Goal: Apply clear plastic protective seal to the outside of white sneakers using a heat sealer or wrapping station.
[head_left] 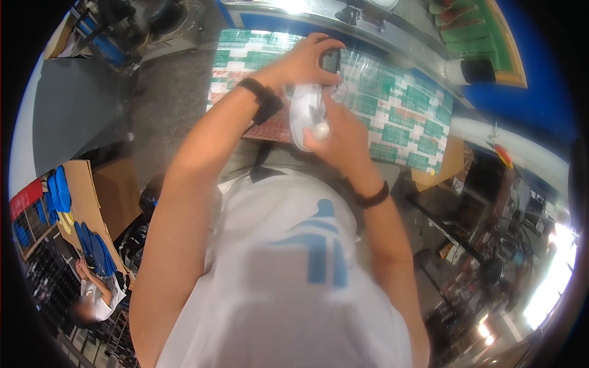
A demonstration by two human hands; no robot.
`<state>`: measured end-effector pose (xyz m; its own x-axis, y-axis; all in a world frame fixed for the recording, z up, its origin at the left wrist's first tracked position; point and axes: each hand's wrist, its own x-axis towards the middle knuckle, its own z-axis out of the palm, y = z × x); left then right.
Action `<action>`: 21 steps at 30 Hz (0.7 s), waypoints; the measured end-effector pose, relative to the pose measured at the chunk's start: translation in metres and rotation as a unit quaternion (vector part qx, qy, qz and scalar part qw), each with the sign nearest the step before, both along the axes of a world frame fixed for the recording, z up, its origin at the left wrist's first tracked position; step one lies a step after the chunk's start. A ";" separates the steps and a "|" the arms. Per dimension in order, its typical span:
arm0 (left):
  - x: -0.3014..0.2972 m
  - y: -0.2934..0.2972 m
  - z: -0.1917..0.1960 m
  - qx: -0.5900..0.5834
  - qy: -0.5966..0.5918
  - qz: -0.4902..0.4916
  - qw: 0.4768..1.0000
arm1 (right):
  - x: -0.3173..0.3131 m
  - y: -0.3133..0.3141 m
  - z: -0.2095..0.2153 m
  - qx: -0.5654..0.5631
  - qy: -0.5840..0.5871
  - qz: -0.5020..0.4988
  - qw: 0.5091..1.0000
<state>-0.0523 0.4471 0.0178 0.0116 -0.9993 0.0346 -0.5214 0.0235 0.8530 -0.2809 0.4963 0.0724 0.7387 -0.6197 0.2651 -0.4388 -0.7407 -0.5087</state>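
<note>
My left hand [307, 64] is closed around a small dark, rounded rectangular thing [331, 60] near the far side of the table. Its thumb and fingers curve about the edges. Just below it, my right hand [345, 135] grips a smooth white shoe-shaped piece [299, 113], with the thumb bent against its side. A shiny white round spot [320, 130] shows by that thumb; I cannot make out what it is. Both hands are close together over the table, and the piece's far end meets the left hand.
A table [402, 113] covered in green, white and red printed wrap lies beneath my hands. Beyond it runs a metal-edged bench [405, 37]. At right is a green tray [472, 37]. Far left, a person [101, 294] sits by blue insole-shaped pieces [95, 245].
</note>
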 end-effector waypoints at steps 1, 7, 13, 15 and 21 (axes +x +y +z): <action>0.000 0.001 0.001 0.001 0.002 -0.002 1.000 | -0.001 -0.002 -0.007 -0.010 -0.003 0.012 1.000; -0.001 0.001 -0.001 -0.001 -0.024 0.003 1.000 | 0.013 0.006 -0.013 0.071 -0.016 0.002 0.997; 0.007 -0.004 -0.008 -0.001 -0.008 -0.012 1.000 | 0.002 0.024 0.001 0.100 -0.021 -0.018 0.995; 0.010 -0.002 -0.007 -0.009 0.013 -0.017 1.000 | -0.030 0.032 0.013 0.138 -0.016 -0.011 0.990; 0.006 -0.001 -0.004 -0.019 -0.015 -0.004 1.000 | -0.038 0.018 0.008 0.103 -0.039 0.020 0.994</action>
